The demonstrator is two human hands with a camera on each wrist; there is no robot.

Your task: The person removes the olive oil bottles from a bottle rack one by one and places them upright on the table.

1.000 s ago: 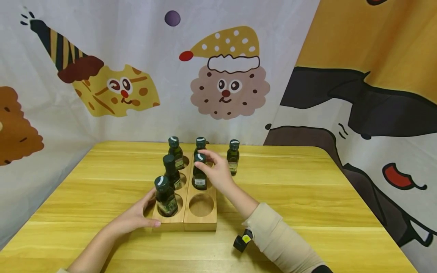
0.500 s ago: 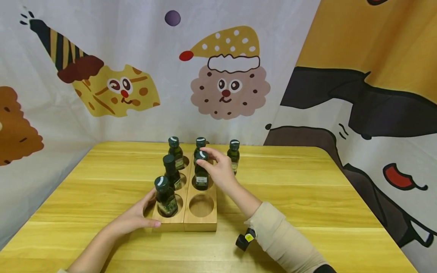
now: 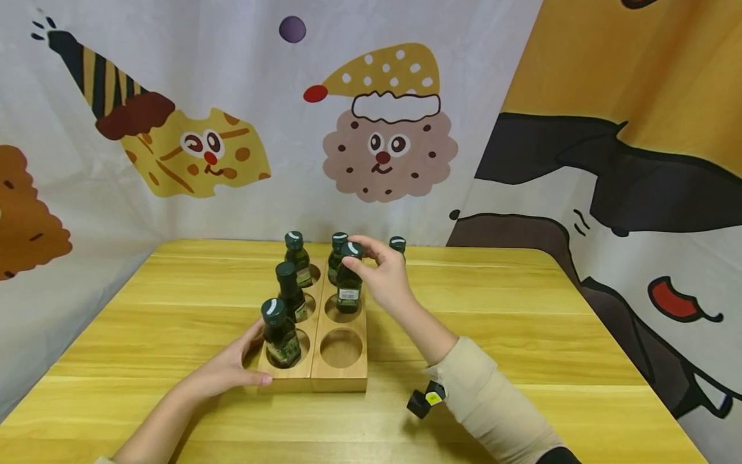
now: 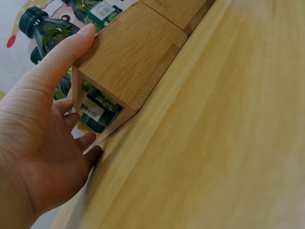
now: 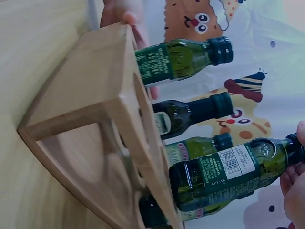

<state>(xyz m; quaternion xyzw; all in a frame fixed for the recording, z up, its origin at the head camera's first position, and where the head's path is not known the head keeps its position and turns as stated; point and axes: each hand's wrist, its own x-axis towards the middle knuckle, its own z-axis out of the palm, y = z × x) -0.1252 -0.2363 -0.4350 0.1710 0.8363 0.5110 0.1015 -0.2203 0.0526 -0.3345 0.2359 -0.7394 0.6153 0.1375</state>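
Note:
My right hand [image 3: 390, 278] pinches a dark green glass bottle [image 3: 349, 283] at its cap. That bottle is tilted a little over the middle right hole of a wooden bottle rack [image 3: 339, 385]; the right wrist view shows its white barcode label and its base just above the rack's top. At the front left corner, my left hand [image 3: 232, 372] holds the rack, thumb on the front and fingers along the open side. Similar bottles stand in the left row: a front bottle [image 3: 282, 338], a middle one with a long dark neck [image 3: 288, 283] and a back one [image 3: 298, 261].
Another bottle stands in the back right hole [image 3: 335, 259]. Beyond the right hand, a further bottle [image 3: 397, 243] stands outside the rack, mostly hidden. The yellow wooden table [image 3: 551, 335] ends at a curtain [image 3: 243, 219] with cartoon prints.
My right hand has raised the bottle from the middle right hole and moved slightly right and away, now covering most of the bottle outside the rack. The left hand stays put.

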